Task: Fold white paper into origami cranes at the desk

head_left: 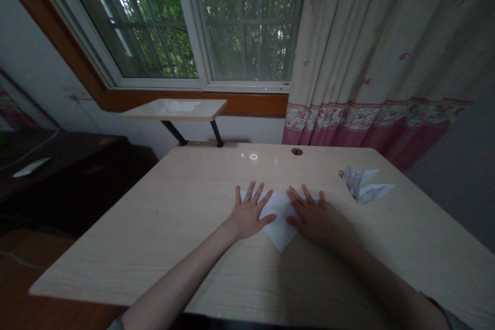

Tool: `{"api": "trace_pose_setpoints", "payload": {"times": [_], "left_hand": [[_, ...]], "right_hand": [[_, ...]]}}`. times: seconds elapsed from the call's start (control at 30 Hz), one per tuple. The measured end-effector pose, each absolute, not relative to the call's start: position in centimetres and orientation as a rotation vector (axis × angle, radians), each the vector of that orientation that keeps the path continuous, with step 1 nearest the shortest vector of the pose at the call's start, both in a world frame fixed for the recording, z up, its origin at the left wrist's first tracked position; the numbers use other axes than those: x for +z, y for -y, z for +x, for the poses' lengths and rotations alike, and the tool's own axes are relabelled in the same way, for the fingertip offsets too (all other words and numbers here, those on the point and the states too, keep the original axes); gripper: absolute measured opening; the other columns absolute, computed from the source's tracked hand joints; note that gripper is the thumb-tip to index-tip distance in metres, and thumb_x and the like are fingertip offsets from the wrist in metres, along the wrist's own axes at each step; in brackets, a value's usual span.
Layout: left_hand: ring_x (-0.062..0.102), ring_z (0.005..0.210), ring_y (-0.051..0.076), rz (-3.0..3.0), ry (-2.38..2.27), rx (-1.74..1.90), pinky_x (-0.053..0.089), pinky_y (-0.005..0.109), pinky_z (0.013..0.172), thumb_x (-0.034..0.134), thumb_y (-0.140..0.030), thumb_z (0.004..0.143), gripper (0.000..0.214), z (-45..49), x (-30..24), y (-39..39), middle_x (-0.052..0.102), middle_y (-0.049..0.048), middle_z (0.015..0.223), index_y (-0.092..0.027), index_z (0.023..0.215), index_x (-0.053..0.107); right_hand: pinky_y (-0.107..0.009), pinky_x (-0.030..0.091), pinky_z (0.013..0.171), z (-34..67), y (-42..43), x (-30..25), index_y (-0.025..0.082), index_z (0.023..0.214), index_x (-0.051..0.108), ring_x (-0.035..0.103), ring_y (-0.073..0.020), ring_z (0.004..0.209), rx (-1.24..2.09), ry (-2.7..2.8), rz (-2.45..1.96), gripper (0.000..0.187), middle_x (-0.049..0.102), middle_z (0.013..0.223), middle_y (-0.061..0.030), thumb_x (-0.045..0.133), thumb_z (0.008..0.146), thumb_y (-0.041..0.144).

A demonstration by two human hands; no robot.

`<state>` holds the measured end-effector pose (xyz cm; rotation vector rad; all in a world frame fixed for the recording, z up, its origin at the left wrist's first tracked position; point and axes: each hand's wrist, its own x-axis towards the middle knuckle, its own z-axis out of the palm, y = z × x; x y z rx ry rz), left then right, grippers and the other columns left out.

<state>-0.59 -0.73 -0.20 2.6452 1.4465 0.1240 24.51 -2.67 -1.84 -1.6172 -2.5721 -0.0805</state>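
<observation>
L hand and R hand flat, fingers open and spread on white paper sheet at centre of table; hand slip could shift sheet, though dim light limits view.

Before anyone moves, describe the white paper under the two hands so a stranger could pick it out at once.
Below the window, find the pale wood-grain desk. Near its middle lies a white paper, its point toward the person, under the left hand and right hand. The folded paper figure to its right stands up in peaks; this one lies flat.
</observation>
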Motion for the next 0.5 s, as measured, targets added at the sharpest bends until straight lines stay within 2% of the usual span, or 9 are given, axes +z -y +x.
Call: {"api": "trace_pose_setpoints", "payload": {"times": [0.13, 0.33, 0.5], "left_hand": [[0.011, 0.153, 0.043, 2.621, -1.54, 0.067, 0.01, 0.076, 0.115, 0.031, -0.075, 0.095, 0.083, -0.24, 0.31, 0.86, 0.016, 0.0106, 0.166, -0.022, 0.159, 0.024], [0.015, 0.152, 0.043, 2.618, -1.598, 0.084, 0.015, 0.071, 0.117, 0.037, -0.076, 0.093, 0.092, 0.06, 0.74, 1.0, 0.02, 0.0174, 0.164, -0.012, 0.158, 0.027], [0.018, 0.152, 0.041, 2.68, -1.516, 0.176, 0.008, 0.071, 0.118, 0.035, -0.076, 0.093, 0.091, -0.47, 0.05, 0.59, 0.024, 0.0209, 0.162, -0.011, 0.157, 0.029]], "right_hand": [[-0.083, 0.022, 0.106, 24.33, 2.64, -1.92, 0.019, 0.156, 0.033, 0.024, -0.0459, 0.148, -0.108, 2.561, -1.685, 0.068, 0.03, 0.161, -0.0164, 0.033, 0.101, 0.059], [-0.081, 0.023, 0.107, 24.53, 2.47, -2.11, 0.015, 0.155, 0.034, 0.024, -0.0463, 0.148, -0.089, 2.574, -1.674, 0.076, 0.027, 0.161, -0.0188, 0.033, 0.099, 0.066], [-0.081, 0.02, 0.108, 25.05, 2.3, -2.22, 0.015, 0.156, 0.033, 0.021, -0.0471, 0.148, -0.073, 2.571, -1.604, 0.078, 0.028, 0.161, -0.0185, 0.035, 0.098, 0.067]]}}
